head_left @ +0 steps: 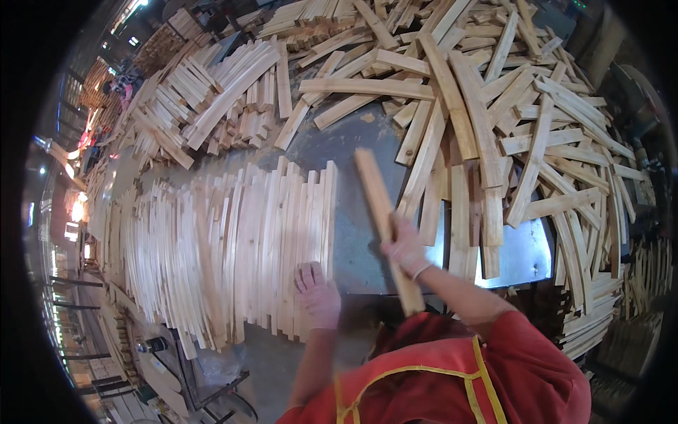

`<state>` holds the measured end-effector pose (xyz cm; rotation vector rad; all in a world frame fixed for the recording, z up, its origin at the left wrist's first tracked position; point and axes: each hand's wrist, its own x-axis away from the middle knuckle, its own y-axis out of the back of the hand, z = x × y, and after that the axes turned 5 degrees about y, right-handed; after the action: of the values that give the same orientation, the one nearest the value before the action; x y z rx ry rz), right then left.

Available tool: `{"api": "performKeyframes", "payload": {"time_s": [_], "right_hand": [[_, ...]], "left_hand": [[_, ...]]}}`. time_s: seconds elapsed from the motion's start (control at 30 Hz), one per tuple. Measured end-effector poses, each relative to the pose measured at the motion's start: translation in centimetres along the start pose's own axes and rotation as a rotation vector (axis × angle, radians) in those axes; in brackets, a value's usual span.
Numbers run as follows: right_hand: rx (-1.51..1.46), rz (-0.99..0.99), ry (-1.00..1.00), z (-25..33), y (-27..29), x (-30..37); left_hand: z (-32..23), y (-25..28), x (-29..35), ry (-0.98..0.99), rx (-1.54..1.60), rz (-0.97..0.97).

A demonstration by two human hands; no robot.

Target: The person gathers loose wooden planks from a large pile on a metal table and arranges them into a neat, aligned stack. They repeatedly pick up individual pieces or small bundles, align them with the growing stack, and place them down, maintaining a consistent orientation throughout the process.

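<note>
Wooden slat (373, 192): was gripped in curled fingers of right hand (407, 249), at three o'clock from the row of slats (240, 244), with left hand (319, 300) fingers extended on that row, and risked knocking edge pieces askew through a slanted, off-centre hold
</note>
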<state>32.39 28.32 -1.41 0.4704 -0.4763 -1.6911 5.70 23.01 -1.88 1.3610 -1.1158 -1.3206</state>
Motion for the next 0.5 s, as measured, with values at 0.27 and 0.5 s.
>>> {"api": "performKeyframes", "payload": {"time_s": [0.27,0.5], "right_hand": [[-0.081,0.429,0.310,4.6,-5.0,1.4],[0.743,-0.450,-0.091,-3.1,21.6,-9.9]], "left_hand": [[1.4,1.6,0.4,-0.190,0.203,0.159],[-1.4,3.6,-0.6,-0.301,0.139,0.199]]}}
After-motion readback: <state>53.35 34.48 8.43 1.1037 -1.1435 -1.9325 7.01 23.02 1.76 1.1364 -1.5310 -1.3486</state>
